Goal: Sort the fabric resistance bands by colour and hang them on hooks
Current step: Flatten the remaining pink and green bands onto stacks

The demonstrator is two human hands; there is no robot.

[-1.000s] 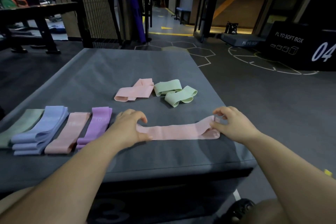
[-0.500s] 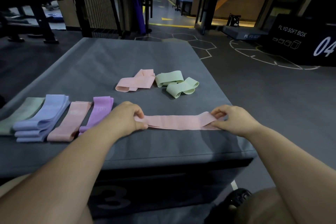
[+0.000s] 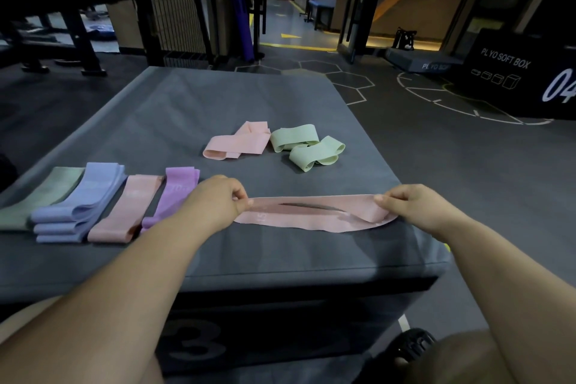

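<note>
Lower centre, the left hand (image 3: 215, 206) and right hand (image 3: 417, 212) each have their fingers clamped on an end of the pink band (image 3: 311, 220). It lay flat on the plyo box (image 3: 218, 97) a moment ago; now its upper layer is lifted, probably on its way to the sorted row (image 3: 93, 206) at lower left. Beyond, a crumpled pink band (image 3: 237, 143) and green bands (image 3: 307, 146) wait unsorted.

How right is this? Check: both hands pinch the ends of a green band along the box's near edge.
Wrong colour: the band is pink, not green. In the head view, the left hand and right hand pinch its ends along the box's near edge.
</note>
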